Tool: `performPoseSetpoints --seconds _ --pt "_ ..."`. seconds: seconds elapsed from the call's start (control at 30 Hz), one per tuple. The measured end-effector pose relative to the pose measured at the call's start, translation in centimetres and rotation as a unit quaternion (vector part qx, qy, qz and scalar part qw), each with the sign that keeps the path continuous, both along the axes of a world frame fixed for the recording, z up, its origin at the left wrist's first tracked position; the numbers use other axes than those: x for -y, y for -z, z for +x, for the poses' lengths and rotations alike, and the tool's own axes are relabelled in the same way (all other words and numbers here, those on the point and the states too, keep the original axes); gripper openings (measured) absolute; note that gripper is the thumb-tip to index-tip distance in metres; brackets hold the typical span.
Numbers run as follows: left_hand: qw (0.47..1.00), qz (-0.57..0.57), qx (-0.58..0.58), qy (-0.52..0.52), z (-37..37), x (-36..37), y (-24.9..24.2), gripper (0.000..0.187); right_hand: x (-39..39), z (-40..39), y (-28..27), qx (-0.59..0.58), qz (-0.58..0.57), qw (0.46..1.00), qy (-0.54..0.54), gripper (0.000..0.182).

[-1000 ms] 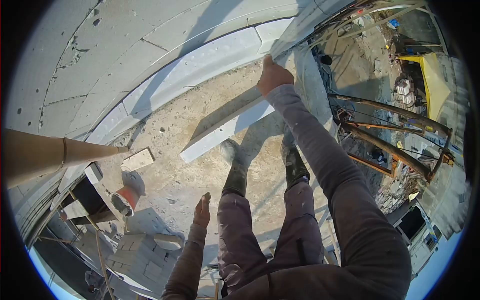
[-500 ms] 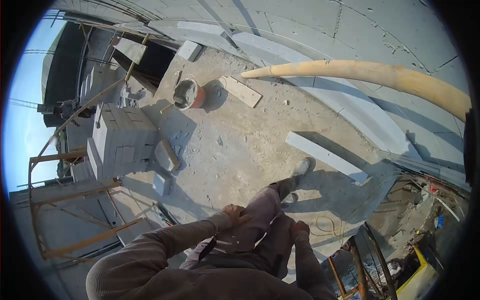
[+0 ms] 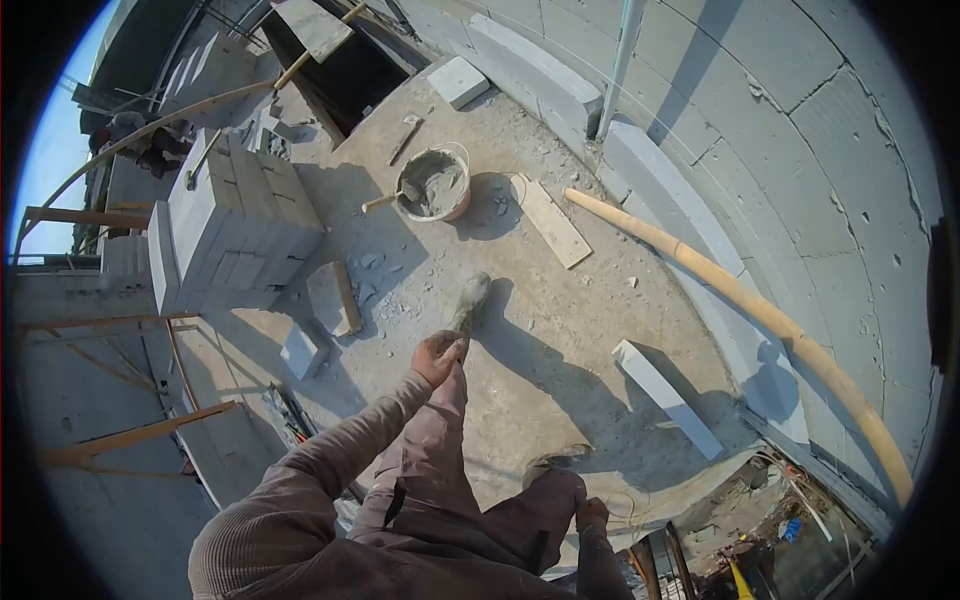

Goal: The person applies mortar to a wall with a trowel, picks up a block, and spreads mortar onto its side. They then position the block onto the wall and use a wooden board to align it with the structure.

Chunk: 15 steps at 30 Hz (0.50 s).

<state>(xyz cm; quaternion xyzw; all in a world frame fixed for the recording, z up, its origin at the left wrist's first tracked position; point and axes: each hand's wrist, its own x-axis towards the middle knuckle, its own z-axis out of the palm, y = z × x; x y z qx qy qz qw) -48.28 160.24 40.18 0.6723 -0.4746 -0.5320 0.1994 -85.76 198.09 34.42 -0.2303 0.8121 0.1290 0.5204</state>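
My left hand (image 3: 438,358) hangs in front of my left leg, fingers curled in, and I see nothing in it. Low beside my right thigh is my right hand (image 3: 592,515), loosely closed, its fingers only partly visible and no object showing in it. Ahead of my front boot (image 3: 474,294) stands a bucket (image 3: 461,198) of grey mortar, with a wooden-handled tool (image 3: 381,202) resting on its rim. Both hands are well apart from these things. A wooden board (image 3: 553,222) lies on the floor right of the bucket.
Stacked pale blocks (image 3: 245,225) stand at left, with loose blocks (image 3: 333,300) beside them. A single long block (image 3: 668,398) lies at right. A bamboo pole (image 3: 740,300) leans along the block wall (image 3: 780,150). Beyond the stack another person (image 3: 150,145) crouches. A dark opening (image 3: 375,80) lies at the far end.
I have stepped forward, so the bucket and block stack appear closer. My left leg is now in front. My left hand has swung forward off my thigh, its fingers more curled.
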Motion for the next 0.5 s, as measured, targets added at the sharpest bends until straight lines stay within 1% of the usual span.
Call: performPoseSetpoints --seconds 0.03,0.07,0.1,0.13,0.17,0.2,0.23,0.27,0.33,0.37,0.43,0.47,0.5 --pt "0.998 -0.025 0.040 0.035 0.6 4.7 1.8 0.040 1.3 2.8 0.7 -0.042 0.024 0.999 -0.009 0.069" --pt "0.992 -0.053 0.082 0.074 1.5 10.3 4.2 0.042 2.2 5.9 0.9 -0.046 0.021 0.998 0.035 0.071" --pt "0.993 -0.075 0.070 0.067 2.8 15.5 9.8 0.048 4.1 9.4 0.0 -0.052 0.020 0.996 0.075 0.072" --pt "0.987 -0.079 0.104 0.091 3.5 21.2 13.7 0.055 4.7 12.9 0.7 -0.053 0.051 0.994 0.086 0.065" --pt "0.980 -0.081 0.156 0.092 3.5 26.6 16.3 0.060 6.0 16.2 0.1 -0.049 0.074 0.993 0.079 0.065" --pt "0.976 -0.087 0.168 0.108 3.8 32.1 19.1 0.062 7.8 20.1 -0.2 -0.078 0.131 0.986 0.072 0.064" --pt "0.969 -0.106 0.200 0.096 4.5 37.3 24.3 0.065 10.4 23.1 0.1 -0.106 0.180 0.976 0.069 0.063" --pt "0.974 -0.066 0.201 0.081 4.6 42.1 26.2 0.069 11.9 24.8 0.5 -0.101 0.190 0.974 0.071 0.063" --pt "0.970 -0.008 0.235 0.059 4.7 50.3 31.4 0.081 13.2 27.8 0.4 -0.068 0.236 0.969 -0.007 0.069" --pt "0.963 0.032 0.263 0.056 4.4 53.2 33.2 0.085 13.6 29.0 0.0 -0.069 0.253 0.965 0.002 0.069" --pt "0.975 0.105 0.197 -0.012 4.2 57.1 34.0 0.089 15.0 30.0 -0.5 -0.064 0.263 0.962 0.038 0.075" --pt "0.974 0.114 0.196 -0.007 4.1 58.4 35.6 0.089 15.7 30.4 -0.3 -0.065 0.272 0.959 0.041 0.075" --pt "0.976 0.118 0.171 -0.062 3.8 59.7 36.8 0.088 16.5 31.1 -0.1 -0.057 0.292 0.953 0.053 0.079"
